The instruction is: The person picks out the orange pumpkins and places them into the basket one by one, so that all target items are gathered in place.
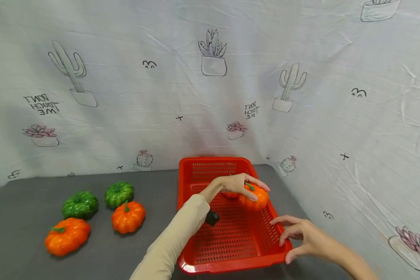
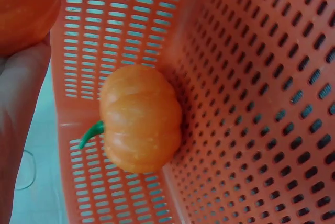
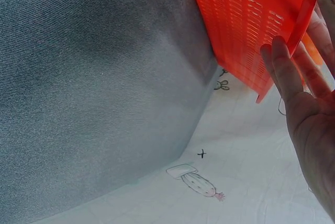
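Note:
My left hand (image 1: 236, 184) holds an orange pumpkin (image 1: 254, 199) with a green stem, thumb and fingers spread around its top, above the right side of a red perforated basket (image 1: 231, 268). In the left wrist view, part of this held pumpkin (image 2: 26, 9) fills the upper left corner. Another orange pumpkin (image 2: 141, 119) lies inside the basket against its wall; the left hand mostly hides it in the head view. At the near right corner, my right hand (image 1: 306, 239) grips the basket's rim, fingers bent over the edge and thumb at the outside.
Left of the basket, two green pumpkins (image 1: 80, 205) and two orange pumpkins (image 1: 67, 236) sit on the grey table (image 1: 101, 256). A white cloth (image 1: 161, 97) printed with cacti stands behind and along the right side, close to the right hand.

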The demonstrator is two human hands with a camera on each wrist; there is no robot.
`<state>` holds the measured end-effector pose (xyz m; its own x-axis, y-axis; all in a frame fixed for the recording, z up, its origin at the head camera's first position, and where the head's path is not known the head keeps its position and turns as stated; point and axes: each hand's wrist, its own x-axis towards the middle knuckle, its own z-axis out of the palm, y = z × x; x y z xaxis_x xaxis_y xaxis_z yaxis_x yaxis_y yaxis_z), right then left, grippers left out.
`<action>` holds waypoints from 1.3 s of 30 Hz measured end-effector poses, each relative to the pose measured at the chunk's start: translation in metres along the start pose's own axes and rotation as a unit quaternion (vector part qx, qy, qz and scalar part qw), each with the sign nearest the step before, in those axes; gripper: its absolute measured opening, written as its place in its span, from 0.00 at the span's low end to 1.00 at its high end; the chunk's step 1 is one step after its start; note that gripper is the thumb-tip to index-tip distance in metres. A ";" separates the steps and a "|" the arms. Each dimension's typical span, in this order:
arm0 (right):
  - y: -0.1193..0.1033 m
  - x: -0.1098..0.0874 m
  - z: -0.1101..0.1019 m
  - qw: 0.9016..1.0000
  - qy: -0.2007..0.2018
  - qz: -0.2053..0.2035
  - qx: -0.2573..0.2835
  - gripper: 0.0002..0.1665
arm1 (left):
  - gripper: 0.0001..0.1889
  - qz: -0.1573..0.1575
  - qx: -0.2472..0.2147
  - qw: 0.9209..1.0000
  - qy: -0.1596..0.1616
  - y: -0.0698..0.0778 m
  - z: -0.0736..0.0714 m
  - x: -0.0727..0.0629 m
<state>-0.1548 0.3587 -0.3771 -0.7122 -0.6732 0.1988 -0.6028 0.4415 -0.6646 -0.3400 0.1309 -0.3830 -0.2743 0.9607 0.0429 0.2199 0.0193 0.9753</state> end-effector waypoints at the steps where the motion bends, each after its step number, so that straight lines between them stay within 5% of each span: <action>1: 0.000 0.000 0.000 1.000 -0.001 0.001 0.003 0.18 | 0.23 -0.009 -0.011 1.000 -0.011 -0.002 0.001 0.000; 4: 0.001 0.001 0.001 1.000 -0.003 0.001 0.017 0.17 | 0.23 -0.041 -0.040 0.998 -0.031 -0.008 0.003 -0.001; 14: 0.001 0.002 0.002 1.000 0.004 -0.001 0.027 0.18 | 0.25 -0.096 -0.029 0.991 -0.088 -0.018 0.001 -0.005; 22: 0.000 0.002 0.001 1.000 0.005 0.003 0.022 0.18 | 0.22 -0.120 -0.034 0.991 -0.053 -0.012 -0.002 -0.006; 34: -0.002 0.000 0.002 1.000 0.002 0.016 0.025 0.17 | 0.25 -0.142 -0.030 0.984 -0.098 -0.019 -0.003 -0.007; 39: -0.003 0.000 0.000 0.999 0.003 0.021 0.033 0.17 | 0.25 -0.154 -0.031 0.984 -0.087 -0.014 -0.004 -0.007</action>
<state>-0.1528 0.3573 -0.3755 -0.7390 -0.6509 0.1737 -0.5469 0.4291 -0.7188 -0.3452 0.1228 -0.3964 -0.1541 0.9451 -0.2883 0.0931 0.3044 0.9480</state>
